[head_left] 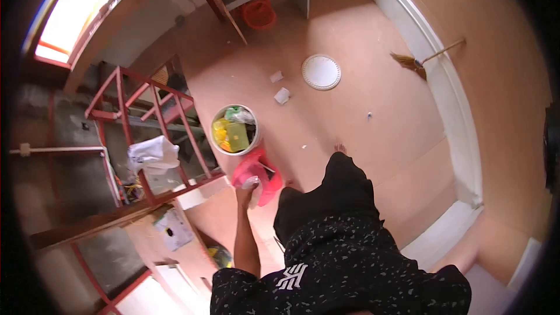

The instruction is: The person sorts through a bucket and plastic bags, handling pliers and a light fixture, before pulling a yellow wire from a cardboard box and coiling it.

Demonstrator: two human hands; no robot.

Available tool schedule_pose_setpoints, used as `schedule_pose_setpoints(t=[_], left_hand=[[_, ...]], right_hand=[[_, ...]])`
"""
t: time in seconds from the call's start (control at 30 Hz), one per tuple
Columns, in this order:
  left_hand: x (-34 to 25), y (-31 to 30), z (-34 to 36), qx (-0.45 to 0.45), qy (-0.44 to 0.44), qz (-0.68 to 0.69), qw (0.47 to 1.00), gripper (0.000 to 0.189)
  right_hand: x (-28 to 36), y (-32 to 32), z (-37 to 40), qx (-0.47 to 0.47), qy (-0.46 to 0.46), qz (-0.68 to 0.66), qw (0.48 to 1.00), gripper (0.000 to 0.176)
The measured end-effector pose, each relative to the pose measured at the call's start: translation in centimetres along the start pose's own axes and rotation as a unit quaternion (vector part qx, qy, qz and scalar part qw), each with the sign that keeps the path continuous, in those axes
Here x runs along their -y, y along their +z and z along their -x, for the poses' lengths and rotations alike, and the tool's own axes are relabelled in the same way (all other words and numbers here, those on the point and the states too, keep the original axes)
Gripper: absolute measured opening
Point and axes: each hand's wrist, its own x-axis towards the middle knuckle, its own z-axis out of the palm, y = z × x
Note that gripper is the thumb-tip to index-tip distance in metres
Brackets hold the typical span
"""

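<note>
Black shirt [350, 256] cloth, flecked with pale specks and marked with a white emblem, lies nearest the camera, with dark shorts [324, 195] beyond it. To the left, a bare arm reaches out, and the grip of the left hand [249, 185] is clenched on pale plastic [254, 196], whitish and translucent, with a crumpled look. Whether the fingers also hold the pink bag [258, 174] around it, I cannot tell. That bag is bright, thin and see-through, its sides loosely spread and rumpled, with a darker patch showing through on its right side. The right hand is out of sight, so the state of its grip cannot be told.

Both the pale plastic and the bag are just beside a white bucket [256, 132], on its near side. The bucket stands upright on the pinkish floor [385, 146], filled with yellow, green and clear plastic items. Farther off, two white scraps [282, 95] lie near a round white lid [321, 72] with a ridged rim. A broom [411, 64] leans at the right wall, and a red basket [258, 13] sits beneath a shelf. On the left, a white cloth [154, 155] hangs over a red frame [122, 100].
</note>
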Motion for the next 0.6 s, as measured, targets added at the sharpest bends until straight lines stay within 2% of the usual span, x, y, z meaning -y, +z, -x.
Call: schedule_pose_setpoints(t=[0.07, 0.13, 0.17, 0.2, 0.23, 0.27, 0.3, 0.33, 0.37, 0.4, 0.43, 0.47, 0.53, 0.57, 0.6], left_hand=[[0.5, 2.9, -1.6, 0.022, 0.008, 0.014, 1.0, 0.025], [1.5, 6.2, -2.8, 0.034, 0.008, 0.025, 0.999, 0.024], [1.1, 7.4, -3.3, 0.051, -0.015, -0.006, 0.999, 0.024], [0.4, 8.5, -3.5, 0.071, -0.039, -0.039, 0.996, 0.023], [1.3, 10.0, -3.9, 0.07, -0.017, -0.073, 0.995, 0.026], [3.3, 11.6, -4.9, 0.08, 0.037, -0.102, 0.991, 0.027], [9.9, 13.9, -5.4, -0.013, 0.09, -0.105, 0.99, 0.028], [10.5, 16.3, -4.7, 0.013, 0.023, -0.08, 0.996, 0.029], [9.3, 17.6, -4.4, 0.037, -0.043, -0.059, 0.997, 0.03], [6.8, 19.4, -4.2, 0.031, -0.096, 0.008, 0.995, 0.027], [8.1, 21.4, -4.3, 0.004, -0.115, 0.01, 0.993, 0.025], [10.1, 23.1, -4.0, -0.033, -0.138, 0.01, 0.99, 0.024], [19.1, 25.5, -3.2, -0.095, -0.173, -0.031, 0.98, 0.02], [16.2, 26.9, -3.9, -0.136, -0.317, 0.079, 0.935, 0.023], [21.5, 28.2, -2.8, -0.229, -0.267, 0.102, 0.931, 0.029]], right_hand=[[-8.2, -2.1, -2.7, 0.045, 0.045, 0.068, 0.996, 0.04], [-19.1, -6.0, -8.5, 0.144, 0.041, 0.228, 0.962, 0.04], [-18.5, -16.1, -0.5, -0.115, -0.029, 0.158, 0.98, 0.031], [-21.6, -21.3, -2.3, -0.163, 0.021, 0.233, 0.959, 0.024], [-23.2, -27.8, -3.4, -0.237, 0.082, 0.046, 0.967, 0.013], [-23.6, -34.3, -4.4, -0.301, 0.154, -0.146, 0.93, 0.011], [-22.3, -40.9, -3.8, -0.401, 0.096, -0.205, 0.888, 0.016], [-23.6, -45.5, -6.4, -0.409, 0.052, -0.394, 0.822, 0.017], [-25.1, -49.6, -9.3, -0.37, 0.037, -0.497, 0.784, 0.017], [-24.8, -53.8, -10.8, -0.335, 0.052, -0.507, 0.792, 0.023], [-26.1, -56.8, -13.2, -0.335, 0.062, -0.467, 0.816, 0.024], [-27.0, -59.0, -16.3, -0.329, 0.063, -0.423, 0.842, 0.025], [-30.8, -61.8, -22.3, -0.319, 0.094, -0.402, 0.853, 0.027], [-32.7, -62.7, -25.1, -0.309, 0.136, -0.379, 0.862, 0.03], [-36.4, -62.7, -29.0, -0.288, 0.147, -0.435, 0.841, 0.035]])
